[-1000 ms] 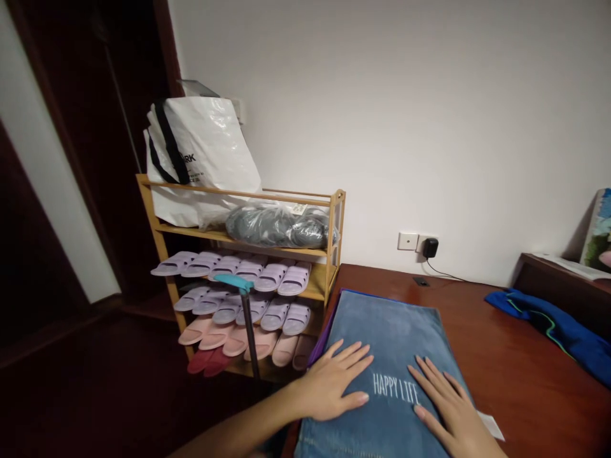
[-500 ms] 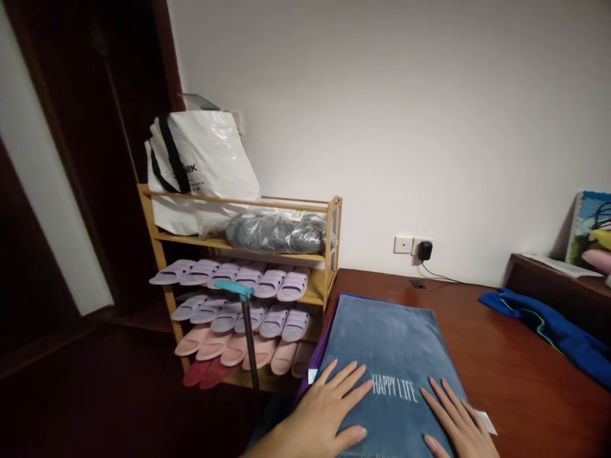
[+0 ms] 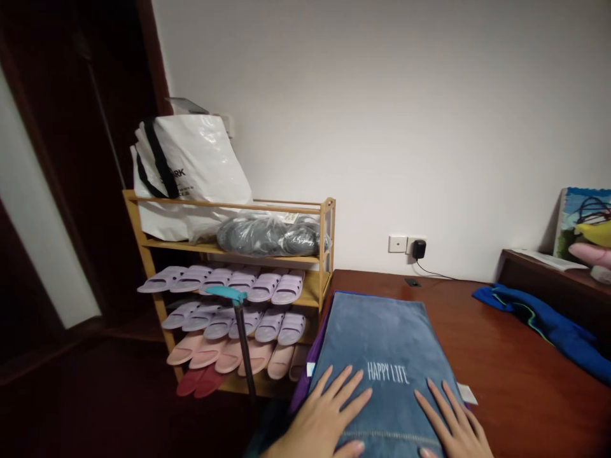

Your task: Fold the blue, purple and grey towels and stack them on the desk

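A blue-grey folded towel (image 3: 377,331) with "HAPPY LIFE" stitched in white lies on the wooden table, on top of a purple cloth (image 3: 312,359) whose edge shows along the left side. My left hand (image 3: 324,413) rests flat on the towel's near left part, fingers spread. On the near right part, below the lettering, my right hand (image 3: 453,420) also lies with its fingers apart. A white tag (image 3: 468,394) sticks out at the right edge beside it, and a smaller label shows on the left. Both hands hold nothing.
Left of the table (image 3: 506,362) stands a wooden shoe rack (image 3: 327,254) with rows of slippers (image 3: 289,286) and a white bag (image 3: 200,159) on top. A blue-topped pole (image 3: 241,337) stands before it. A blue garment (image 3: 539,318) lies at the right.
The camera view has shifted slightly. Both hands sit a little nearer the towel's front edge, and more of the stitched hem shows between them.
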A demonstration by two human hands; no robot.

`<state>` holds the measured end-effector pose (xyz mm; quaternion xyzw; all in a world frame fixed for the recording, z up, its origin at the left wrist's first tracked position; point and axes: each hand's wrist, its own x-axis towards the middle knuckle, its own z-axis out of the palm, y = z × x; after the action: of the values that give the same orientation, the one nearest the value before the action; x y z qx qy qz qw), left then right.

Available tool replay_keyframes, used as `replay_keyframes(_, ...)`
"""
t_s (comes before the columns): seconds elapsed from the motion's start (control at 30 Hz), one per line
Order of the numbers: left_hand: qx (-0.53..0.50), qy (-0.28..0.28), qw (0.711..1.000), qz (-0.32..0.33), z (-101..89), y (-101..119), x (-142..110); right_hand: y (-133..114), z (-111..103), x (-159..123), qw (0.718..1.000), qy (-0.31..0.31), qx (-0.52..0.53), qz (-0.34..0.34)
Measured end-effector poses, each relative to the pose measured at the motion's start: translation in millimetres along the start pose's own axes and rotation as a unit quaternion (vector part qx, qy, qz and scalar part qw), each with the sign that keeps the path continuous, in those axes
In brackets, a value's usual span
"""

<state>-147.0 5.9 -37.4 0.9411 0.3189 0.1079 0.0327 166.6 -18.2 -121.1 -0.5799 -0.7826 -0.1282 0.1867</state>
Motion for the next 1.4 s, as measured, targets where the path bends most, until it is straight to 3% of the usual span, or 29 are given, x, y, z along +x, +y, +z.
replay_keyframes(0.13, -0.017, -0.033, 0.998, -0.057, -16.3, -6.9, 25.2, 8.4, -32.6, 37.3, 0.992, -0.11, 0.054, -0.007)
replay_keyframes(0.2, -0.023, -0.052, 0.996, -0.074, -22.6, -7.4, 38.3, 5.0, -45.9, 55.1, 0.99, -0.127, 0.064, -0.017)
replay_keyframes(0.3, -0.025, -0.019, 0.996, -0.079, -22.3, -6.2, 51.2, -1.6, -49.9, 70.3, 0.989, -0.125, 0.071, -0.03)
replay_keyframes(0.43, 0.011, 0.001, 0.999, -0.052, -3.1, -18.1, 60.0, 2.9, -28.6, 78.2, 0.989, -0.125, 0.064, -0.043)
replay_keyframes(0.57, 0.041, 0.015, 0.998, -0.044, 12.8, -50.2, 77.5, 18.3, -2.4, 102.9, 0.989, -0.119, 0.063, -0.054)
replay_keyframes(0.8, 0.052, 0.019, 0.997, -0.054, 15.8, -109.1, 126.5, 42.0, 33.6, 171.6, 0.994, -0.09, 0.047, -0.047)
replay_keyframes(0.97, 0.058, 0.025, 0.996, -0.055, 19.0, -138.8, 148.7, 54.5, 52.0, 199.7, 0.995, -0.075, 0.044, -0.045)
replay_keyframes(1.17, 0.056, 0.046, 0.996, -0.048, 24.9, -151.7, 158.0, 60.9, 61.9, 210.6, 0.996, -0.063, 0.042, -0.042)
replay_keyframes(1.4, 0.059, 0.043, 0.996, -0.057, 27.4, -144.0, 156.1, 60.1, 63.1, 206.7, 0.997, -0.058, 0.048, -0.032)
